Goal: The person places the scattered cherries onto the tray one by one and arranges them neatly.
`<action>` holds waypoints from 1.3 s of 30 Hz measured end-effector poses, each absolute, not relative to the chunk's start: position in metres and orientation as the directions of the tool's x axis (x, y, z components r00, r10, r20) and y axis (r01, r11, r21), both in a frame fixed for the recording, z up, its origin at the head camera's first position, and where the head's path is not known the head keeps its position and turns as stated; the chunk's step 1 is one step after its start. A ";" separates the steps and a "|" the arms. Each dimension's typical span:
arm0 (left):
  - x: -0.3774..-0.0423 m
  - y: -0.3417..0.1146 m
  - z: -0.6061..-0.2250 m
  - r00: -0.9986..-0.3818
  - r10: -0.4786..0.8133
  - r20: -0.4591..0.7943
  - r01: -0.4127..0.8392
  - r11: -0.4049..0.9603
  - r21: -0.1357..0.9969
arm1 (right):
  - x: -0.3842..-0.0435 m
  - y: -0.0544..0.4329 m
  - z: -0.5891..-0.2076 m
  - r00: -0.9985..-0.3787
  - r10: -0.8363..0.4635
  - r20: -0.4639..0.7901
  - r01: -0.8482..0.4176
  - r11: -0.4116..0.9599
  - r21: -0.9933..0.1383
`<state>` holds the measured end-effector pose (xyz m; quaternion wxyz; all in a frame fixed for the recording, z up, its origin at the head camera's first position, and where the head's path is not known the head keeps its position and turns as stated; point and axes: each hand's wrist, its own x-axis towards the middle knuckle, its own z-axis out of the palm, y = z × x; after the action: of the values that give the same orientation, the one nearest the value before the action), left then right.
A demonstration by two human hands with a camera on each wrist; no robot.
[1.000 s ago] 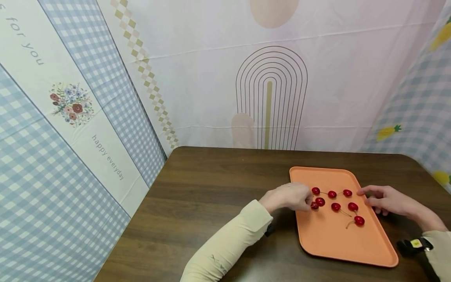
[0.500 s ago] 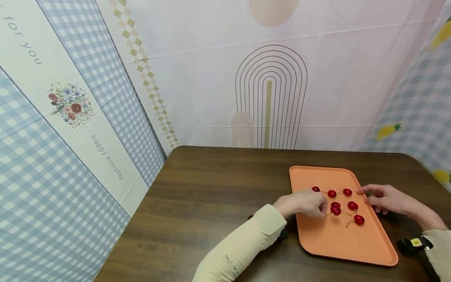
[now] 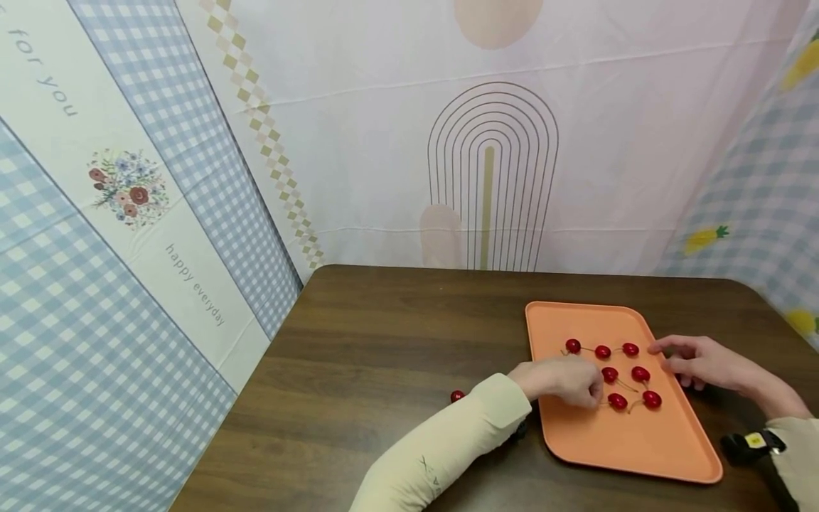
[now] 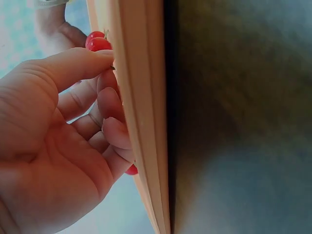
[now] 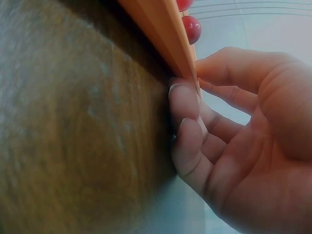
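My left hand (image 3: 571, 382) is over the left half of an orange tray (image 3: 608, 444). Its thumb and index finger pinch the stem of a red cherry (image 3: 617, 402), which is low over the tray just right of the fingertips. In the left wrist view, a dark stem end shows at those fingertips, with red cherries (image 4: 100, 45) beyond. On the tray's right edge, the thumb of my right hand (image 3: 707, 364) lies on the rim while its other fingers curl against the outside. Several stemmed cherries, among them one cherry (image 3: 603, 352), lie in loose rows on the tray.
A single cherry (image 3: 457, 395) sits on the dark wooden table (image 3: 384, 327), beside my left sleeve (image 3: 448, 444). Behind the table hangs a patterned cloth (image 3: 371, 156), and a blue checked cloth (image 3: 115, 299) hangs at the left.
My left hand has moved right and toward me, carrying the cherry by its stem. The cherry on the table has come out from behind the sleeve. My right hand stays on the rim.
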<state>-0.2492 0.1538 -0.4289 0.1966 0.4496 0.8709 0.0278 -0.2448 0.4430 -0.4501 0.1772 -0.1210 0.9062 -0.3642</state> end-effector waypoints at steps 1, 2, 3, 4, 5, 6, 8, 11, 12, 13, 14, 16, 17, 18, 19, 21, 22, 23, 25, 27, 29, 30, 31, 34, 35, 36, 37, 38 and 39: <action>-0.248 0.155 -0.429 -0.520 0.792 -0.320 0.772 0.596 0.220 | -0.245 0.443 -0.450 -0.909 -0.348 -0.231 -0.092 0.706 -0.702; -0.247 0.156 -0.429 -0.527 0.787 -0.322 0.769 0.602 0.215 | -0.245 0.443 -0.450 -0.909 -0.348 -0.229 -0.094 0.708 -0.700; -0.246 0.157 -0.429 -0.531 0.783 -0.323 0.767 0.607 0.210 | -0.245 0.443 -0.450 -0.910 -0.348 -0.226 -0.097 0.708 -0.699; -0.245 0.157 -0.429 -0.533 0.781 -0.326 0.765 0.610 0.208 | -0.245 0.443 -0.450 -0.910 -0.348 -0.225 -0.099 0.709 -0.698; -0.244 0.158 -0.429 -0.536 0.776 -0.332 0.761 0.615 0.208 | -0.245 0.443 -0.451 -0.910 -0.349 -0.224 -0.100 0.709 -0.698; -0.244 0.158 -0.429 -0.539 0.773 -0.335 0.758 0.619 0.208 | -0.245 0.443 -0.451 -0.909 -0.351 -0.225 -0.100 0.707 -0.700; -0.243 0.159 -0.429 -0.547 0.764 -0.343 0.749 0.630 0.207 | -0.246 0.444 -0.452 -0.907 -0.355 -0.227 -0.098 0.702 -0.706; -0.242 0.159 -0.430 -0.549 0.759 -0.349 0.748 0.633 0.199 | -0.247 0.444 -0.453 -0.906 -0.356 -0.229 -0.096 0.700 -0.708; -0.242 0.159 -0.430 -0.551 0.758 -0.349 0.749 0.634 0.195 | -0.247 0.444 -0.453 -0.907 -0.353 -0.231 -0.093 0.700 -0.708; -0.242 0.158 -0.429 -0.552 0.757 -0.349 0.747 0.635 0.195 | -0.246 0.444 -0.453 -0.907 -0.352 -0.231 -0.092 0.702 -0.706; -0.242 0.158 -0.429 -0.550 0.760 -0.347 0.751 0.632 0.193 | -0.246 0.443 -0.452 -0.908 -0.347 -0.233 -0.090 0.706 -0.702; -0.244 0.155 -0.429 -0.545 0.764 -0.345 0.749 0.628 0.208 | -0.245 0.442 -0.451 -0.908 -0.345 -0.237 -0.086 0.708 -0.701; -0.244 0.154 -0.428 -0.540 0.771 -0.338 0.752 0.622 0.218 | -0.245 0.442 -0.451 -0.909 -0.341 -0.241 -0.081 0.710 -0.699; -0.245 0.152 -0.427 -0.539 0.775 -0.330 0.752 0.619 0.227 | -0.245 0.442 -0.450 -0.910 -0.336 -0.245 -0.075 0.713 -0.697; -0.246 0.149 -0.426 -0.539 0.778 -0.323 0.750 0.618 0.235 | -0.245 0.442 -0.450 -0.910 -0.332 -0.248 -0.071 0.715 -0.696; -0.248 0.144 -0.424 -0.536 0.786 -0.307 0.751 0.610 0.250 | -0.244 0.442 -0.450 -0.908 -0.338 -0.247 -0.075 0.711 -0.699; -0.249 0.140 -0.422 -0.534 0.791 -0.297 0.756 0.605 0.252 | -0.244 0.442 -0.451 -0.908 -0.339 -0.247 -0.077 0.713 -0.697; -0.250 0.137 -0.420 -0.533 0.797 -0.285 0.761 0.598 0.250 | -0.244 0.442 -0.451 -0.909 -0.337 -0.246 -0.078 0.716 -0.694; -0.251 0.130 -0.415 -0.535 0.800 -0.273 0.763 0.596 0.251 | -0.244 0.443 -0.451 -0.908 -0.342 -0.242 -0.086 0.716 -0.693; -0.253 0.122 -0.411 -0.529 0.810 -0.254 0.773 0.583 0.249 | -0.245 0.443 -0.452 -0.909 -0.340 -0.240 -0.089 0.722 -0.686; -0.254 0.115 -0.407 -0.530 0.811 -0.245 0.776 0.581 0.244 | -0.245 0.443 -0.453 -0.912 -0.332 -0.242 -0.086 0.729 -0.679; -0.254 0.111 -0.405 -0.532 0.811 -0.242 0.777 0.581 0.240 | -0.245 0.443 -0.453 -0.912 -0.330 -0.242 -0.086 0.732 -0.676; -0.254 0.108 -0.403 -0.532 0.813 -0.235 0.781 0.579 0.236 | -0.245 0.443 -0.453 -0.913 -0.329 -0.241 -0.086 0.733 -0.675; -0.255 0.097 -0.399 -0.533 0.816 -0.223 0.789 0.575 0.219 | -0.245 0.442 -0.453 -0.913 -0.332 -0.239 -0.090 0.732 -0.676; -0.255 0.093 -0.397 -0.535 0.816 -0.221 0.789 0.576 0.215 | -0.245 0.442 -0.453 -0.912 -0.335 -0.238 -0.091 0.729 -0.678; -0.255 0.089 -0.396 -0.535 0.817 -0.215 0.791 0.574 0.213 | -0.246 0.442 -0.453 -0.911 -0.338 -0.236 -0.093 0.726 -0.681; -0.255 0.085 -0.394 -0.538 0.815 -0.213 0.789 0.576 0.213 | -0.246 0.443 -0.453 -0.910 -0.342 -0.235 -0.094 0.723 -0.685; -0.254 0.081 -0.393 -0.540 0.815 -0.212 0.788 0.578 0.213 | -0.246 0.443 -0.453 -0.909 -0.346 -0.233 -0.097 0.718 -0.689; -0.254 0.078 -0.391 -0.544 0.812 -0.211 0.785 0.581 0.214 | -0.246 0.443 -0.453 -0.908 -0.351 -0.230 -0.100 0.713 -0.694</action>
<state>-0.2540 0.0776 -0.3911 0.1447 0.4552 0.8773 0.0471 -0.2460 0.4434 -0.4528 0.1755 -0.1240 0.9088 -0.3577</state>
